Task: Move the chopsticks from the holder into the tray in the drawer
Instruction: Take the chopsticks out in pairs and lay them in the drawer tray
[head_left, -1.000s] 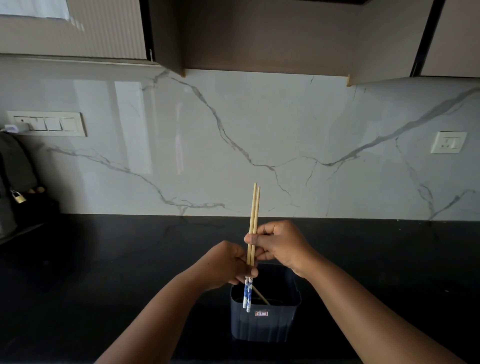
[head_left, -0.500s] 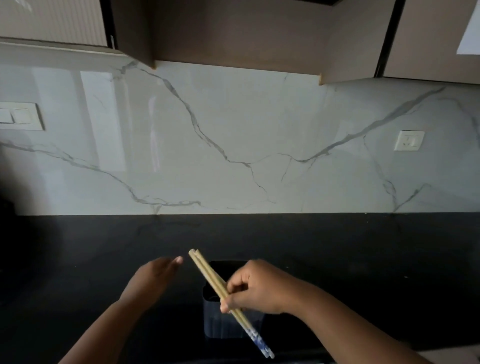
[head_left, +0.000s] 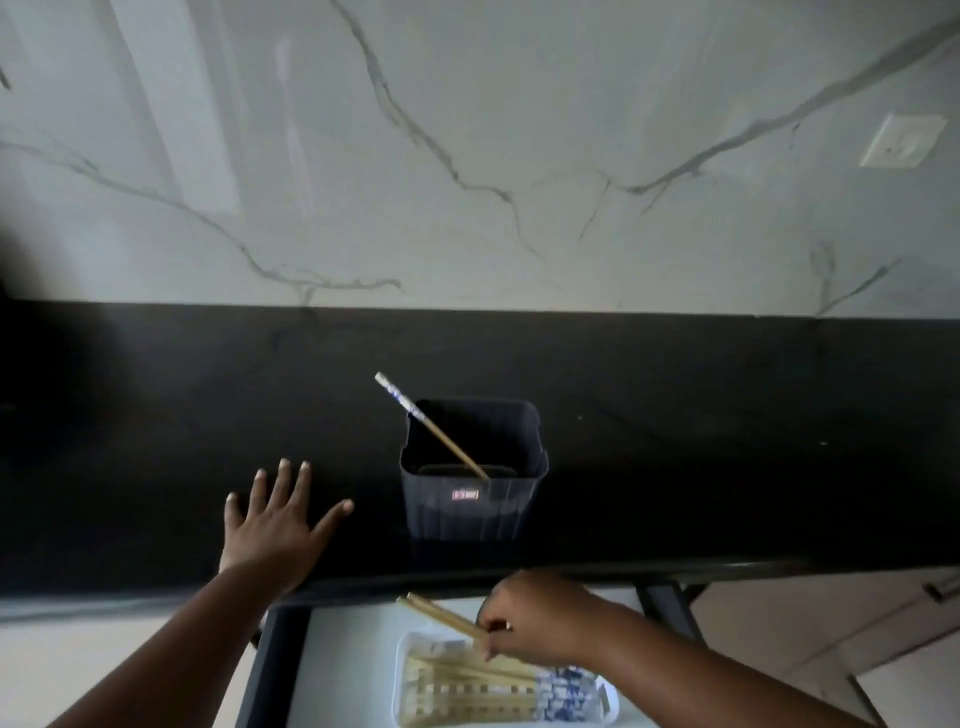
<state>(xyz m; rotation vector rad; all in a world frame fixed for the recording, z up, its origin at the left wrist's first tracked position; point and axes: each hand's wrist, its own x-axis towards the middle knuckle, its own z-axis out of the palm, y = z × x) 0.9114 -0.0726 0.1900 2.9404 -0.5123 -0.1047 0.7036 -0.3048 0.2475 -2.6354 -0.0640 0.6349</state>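
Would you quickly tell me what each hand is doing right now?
Left hand: open, fingers spread flat on the black counter, holding nothing.
Right hand: closed on a pair of chopsticks over the tray.

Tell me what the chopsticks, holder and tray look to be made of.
Chopsticks: pale bamboo or wood, matte tan shafts; the ones in the tray have blue-and-white patterned ends, probably painted. Holder: dark plastic, likely moulded, judging by its ribbed walls and small label. Tray: white or translucent plastic with a thin rounded rim; which of the two is hard to tell.
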